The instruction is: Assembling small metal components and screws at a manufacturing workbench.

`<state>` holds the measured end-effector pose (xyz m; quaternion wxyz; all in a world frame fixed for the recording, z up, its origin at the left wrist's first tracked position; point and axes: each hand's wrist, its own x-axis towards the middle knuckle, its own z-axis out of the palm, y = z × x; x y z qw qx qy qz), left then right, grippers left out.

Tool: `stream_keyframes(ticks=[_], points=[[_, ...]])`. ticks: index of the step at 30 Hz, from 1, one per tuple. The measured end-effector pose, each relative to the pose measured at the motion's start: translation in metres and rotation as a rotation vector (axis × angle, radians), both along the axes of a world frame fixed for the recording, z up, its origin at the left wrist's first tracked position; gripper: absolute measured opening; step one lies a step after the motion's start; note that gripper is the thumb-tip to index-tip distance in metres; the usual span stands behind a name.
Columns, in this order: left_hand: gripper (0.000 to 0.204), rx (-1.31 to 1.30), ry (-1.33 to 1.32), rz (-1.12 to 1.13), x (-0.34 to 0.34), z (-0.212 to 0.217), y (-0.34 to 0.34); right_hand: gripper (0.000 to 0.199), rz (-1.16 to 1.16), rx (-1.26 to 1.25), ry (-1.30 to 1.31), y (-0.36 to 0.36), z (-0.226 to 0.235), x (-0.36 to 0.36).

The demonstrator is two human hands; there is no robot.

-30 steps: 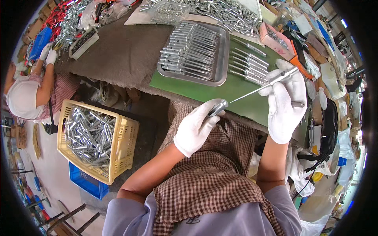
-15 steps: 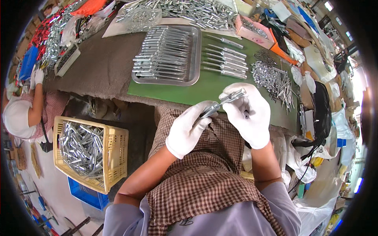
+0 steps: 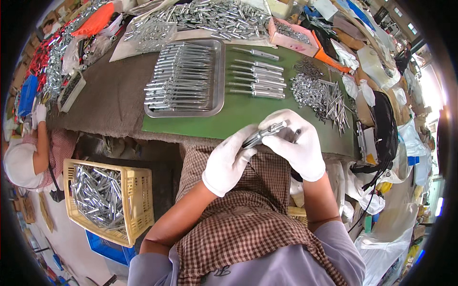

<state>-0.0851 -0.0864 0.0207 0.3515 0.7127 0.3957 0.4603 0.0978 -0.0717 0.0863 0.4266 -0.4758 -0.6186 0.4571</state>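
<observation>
Both my hands wear white gloves and meet just in front of the table's near edge. Between them is a shiny metal sleeve-like part (image 3: 261, 135), tilted up to the right. My left hand (image 3: 225, 163) pinches its lower end. The fingers of my right hand (image 3: 296, 145) close on its upper end, and a small dark-ended piece (image 3: 298, 131) shows by that hand's curled fingers. Beyond them, several finished-looking metal rods with thick sleeves (image 3: 267, 78) lie in a row on the green mat (image 3: 191, 129). A metal tray (image 3: 218, 78) to their left holds many similar rods.
Right on the mat lie heaps of small nuts (image 3: 307, 90) and long bolts (image 3: 337, 107). Loose sleeves (image 3: 214, 19) pile up at the back beside a pink box (image 3: 291, 40). A yellow crate (image 3: 138, 200) of sleeves stands lower left. Another person (image 3: 26, 159) works at far left.
My hands have drawn slightly closer together around the metal part, and its angle has shifted a little. The whole view has turned slightly, moving the table's contents left and down.
</observation>
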Motion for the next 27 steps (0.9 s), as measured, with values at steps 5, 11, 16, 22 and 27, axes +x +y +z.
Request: stream_keyframes(ticks=[5,11,16,22,27], points=[[0.065,-0.157,-0.085,-0.058,0.005,-0.001,0.002,0.041,0.106,-0.148,0.053,0.003,0.006,0.011],[0.075,-0.168,-0.133,-0.141,0.015,-0.003,0.005,0.052,0.028,-0.155,0.005,-0.006,-0.011,0.010],[0.082,-0.123,-0.076,-0.083,0.018,-0.009,0.006,0.033,-0.077,-0.162,0.213,-0.008,-0.003,0.014],[0.084,-0.114,-0.104,-0.082,0.025,-0.010,0.007,0.052,0.169,0.125,-0.164,0.004,-0.003,0.029],[0.085,-0.113,-0.194,-0.134,0.025,-0.016,0.008,0.034,0.072,-0.018,-0.167,0.000,0.003,0.023]])
